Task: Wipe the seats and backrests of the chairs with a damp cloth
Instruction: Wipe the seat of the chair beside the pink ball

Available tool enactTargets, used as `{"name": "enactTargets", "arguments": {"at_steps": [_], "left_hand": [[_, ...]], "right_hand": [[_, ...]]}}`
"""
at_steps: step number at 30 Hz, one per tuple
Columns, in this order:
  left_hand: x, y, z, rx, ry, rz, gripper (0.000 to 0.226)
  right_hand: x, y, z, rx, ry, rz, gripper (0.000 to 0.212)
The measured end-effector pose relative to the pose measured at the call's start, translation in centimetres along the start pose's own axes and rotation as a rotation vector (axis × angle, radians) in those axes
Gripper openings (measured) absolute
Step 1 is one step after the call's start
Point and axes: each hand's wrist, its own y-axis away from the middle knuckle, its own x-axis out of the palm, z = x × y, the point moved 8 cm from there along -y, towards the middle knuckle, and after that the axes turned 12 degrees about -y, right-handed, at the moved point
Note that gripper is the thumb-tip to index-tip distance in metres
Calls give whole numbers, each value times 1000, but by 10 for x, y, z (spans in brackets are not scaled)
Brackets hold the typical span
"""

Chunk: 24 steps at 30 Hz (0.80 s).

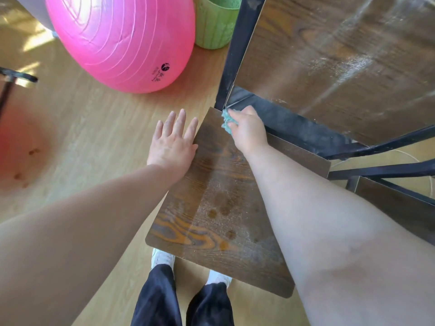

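Observation:
A dark wooden chair seat (211, 208) with wet streaks and drops lies below me. Its black metal frame (231, 50) rises at the back left corner, and the wide brown backrest (341, 67) stands behind it with damp smears. My right hand (249, 130) grips a small teal cloth (227, 121) and presses it into the seat's back left corner, where the seat meets the frame. My left hand (173, 140) lies flat with straight fingers at the seat's left edge, its thumb side on the wood.
A large pink exercise ball (122, 38) and a green plastic bin (214, 24) stand on the light wood floor left of the chair. Another chair's seat (395, 208) and black frame bars show at the right. My feet (162, 257) are under the seat's front edge.

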Motion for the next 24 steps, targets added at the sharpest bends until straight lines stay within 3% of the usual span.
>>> {"name": "enactTargets", "arguments": {"at_steps": [8,24], "left_hand": [[7,8,18,-2,24,50,61],[29,64,36,-9,46,68,62]], "right_hand": [[16,20,6,-23,75,46,43],[92,166,14,-132,36,186,47]]}}
